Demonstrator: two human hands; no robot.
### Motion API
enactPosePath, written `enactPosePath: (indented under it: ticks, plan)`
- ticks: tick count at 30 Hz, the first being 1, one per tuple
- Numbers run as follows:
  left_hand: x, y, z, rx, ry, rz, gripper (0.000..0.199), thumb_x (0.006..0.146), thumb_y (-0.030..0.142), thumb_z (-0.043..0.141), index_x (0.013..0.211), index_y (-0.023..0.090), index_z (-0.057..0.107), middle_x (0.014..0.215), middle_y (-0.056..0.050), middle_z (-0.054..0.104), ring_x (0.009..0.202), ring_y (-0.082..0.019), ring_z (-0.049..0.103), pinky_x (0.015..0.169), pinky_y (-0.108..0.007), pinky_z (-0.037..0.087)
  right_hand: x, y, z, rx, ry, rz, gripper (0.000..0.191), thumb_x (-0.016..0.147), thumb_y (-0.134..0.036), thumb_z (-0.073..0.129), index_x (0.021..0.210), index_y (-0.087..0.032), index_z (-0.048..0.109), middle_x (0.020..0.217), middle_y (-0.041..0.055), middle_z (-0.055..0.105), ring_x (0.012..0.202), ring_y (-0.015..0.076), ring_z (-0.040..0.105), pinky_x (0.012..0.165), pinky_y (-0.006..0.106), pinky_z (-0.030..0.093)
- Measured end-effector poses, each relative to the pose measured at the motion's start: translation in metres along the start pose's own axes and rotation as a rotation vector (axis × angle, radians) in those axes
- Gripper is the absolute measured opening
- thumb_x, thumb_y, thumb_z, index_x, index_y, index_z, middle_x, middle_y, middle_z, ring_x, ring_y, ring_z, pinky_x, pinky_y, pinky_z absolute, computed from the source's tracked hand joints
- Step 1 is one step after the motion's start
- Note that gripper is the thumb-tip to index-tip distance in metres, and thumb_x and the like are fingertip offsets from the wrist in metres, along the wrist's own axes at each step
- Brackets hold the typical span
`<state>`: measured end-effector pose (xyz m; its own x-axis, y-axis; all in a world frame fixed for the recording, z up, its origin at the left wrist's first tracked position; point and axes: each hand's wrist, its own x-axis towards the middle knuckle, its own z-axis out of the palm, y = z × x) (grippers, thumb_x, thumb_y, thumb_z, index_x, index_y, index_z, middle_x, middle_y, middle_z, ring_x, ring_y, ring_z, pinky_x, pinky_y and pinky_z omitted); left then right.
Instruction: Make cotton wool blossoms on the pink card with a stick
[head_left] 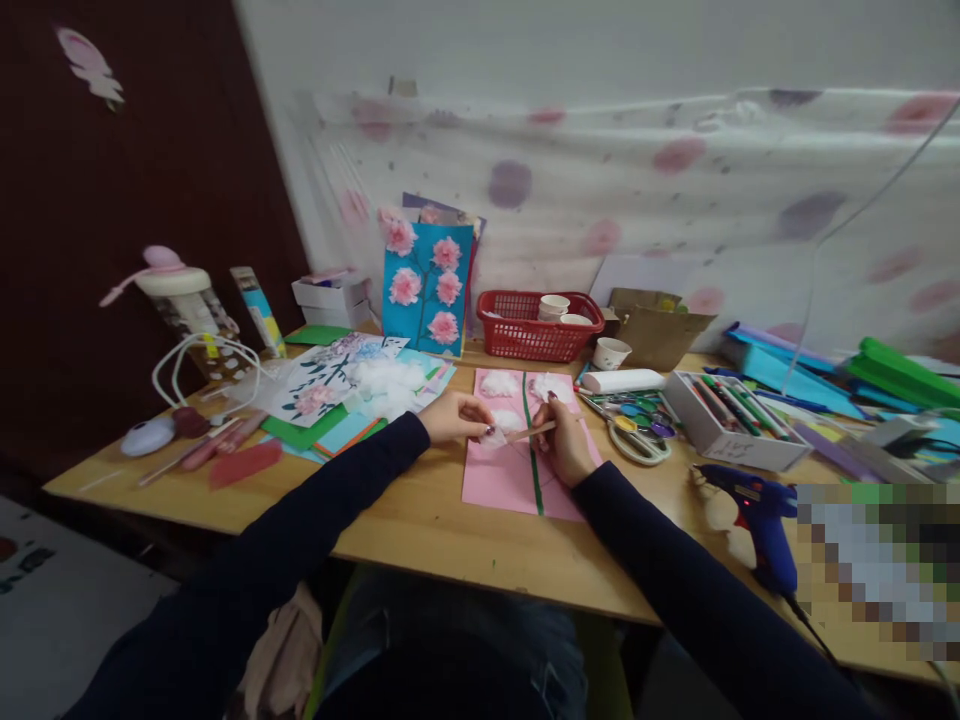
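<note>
A pink card (495,488) lies on the table before me, with a green strip (535,470) running down it. White cotton tufts (499,383) sit on its upper part, on both sides of the strip. My left hand (454,417) is over the card's left edge, fingers pinched on a small pale piece that looks like cotton (493,438). Over the right half, my right hand (564,443) grips a thin tan stick (534,431). The stick's tip points left and meets or nearly meets the pale piece; contact is unclear.
Loose cotton (386,385) lies on coloured papers to the left. Behind stand a blue flower card (426,265) and a red basket (517,340) with paper cups. Scissors (637,440), a box of pens (750,450) and a blue glue gun (765,520) are at right.
</note>
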<state>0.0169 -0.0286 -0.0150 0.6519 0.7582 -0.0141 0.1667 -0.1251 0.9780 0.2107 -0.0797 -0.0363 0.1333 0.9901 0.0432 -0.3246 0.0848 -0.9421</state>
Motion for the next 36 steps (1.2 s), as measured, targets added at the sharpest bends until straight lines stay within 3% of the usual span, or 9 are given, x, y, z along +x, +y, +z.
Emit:
enactPosePath:
  ticks: [6,13,25,31,36]
  plan:
    - [-0.001,-0.002,0.003,-0.012,-0.019,0.006,0.024,0.057,0.016,0.075,0.077,0.007,0.065,0.072,-0.007,0.07,0.061,-0.011,0.064,0.063,-0.023,0.052,0.0,0.001,0.0,-0.011,-0.02,-0.005,0.044,0.083,-0.04,0.04,0.045,-0.019,0.049,0.026,-0.0027,0.035,0.025,0.0078,0.03,0.033,0.02,0.027]
    - [-0.001,-0.01,0.006,0.019,-0.081,0.046,0.021,0.058,0.015,0.074,0.077,0.009,0.067,0.072,-0.006,0.07,0.063,-0.011,0.064,0.071,-0.024,0.05,-0.004,-0.002,0.002,-0.004,-0.05,-0.01,0.046,0.083,-0.045,0.043,0.045,-0.019,0.049,0.027,-0.0027,0.035,0.026,0.0078,0.032,0.033,0.02,0.027]
    - [-0.001,-0.016,0.008,-0.28,-0.065,-0.106,0.045,0.046,0.032,0.084,0.079,0.008,0.064,0.07,-0.006,0.07,0.063,-0.015,0.067,0.07,-0.031,0.053,-0.002,-0.003,0.002,-0.016,0.125,-0.066,0.045,0.084,-0.043,0.04,0.046,-0.019,0.046,0.029,-0.0041,0.034,0.025,0.0063,0.028,0.03,0.02,0.022]
    - [-0.002,-0.011,0.009,-0.318,-0.057,-0.135,0.044,0.056,0.042,0.079,0.079,0.007,0.065,0.071,-0.009,0.07,0.064,-0.015,0.067,0.073,-0.031,0.054,0.0,-0.001,0.0,-0.008,0.119,-0.067,0.045,0.085,-0.045,0.04,0.048,-0.02,0.045,0.028,-0.0043,0.034,0.025,0.007,0.03,0.03,0.02,0.025]
    - [-0.001,-0.013,0.008,-0.298,-0.043,-0.055,0.049,0.045,0.033,0.085,0.081,0.007,0.065,0.076,-0.01,0.071,0.067,-0.016,0.067,0.076,-0.033,0.054,0.0,-0.002,0.0,0.019,0.115,-0.088,0.044,0.084,-0.046,0.041,0.049,-0.02,0.043,0.03,-0.0041,0.035,0.025,0.0069,0.029,0.03,0.02,0.024]
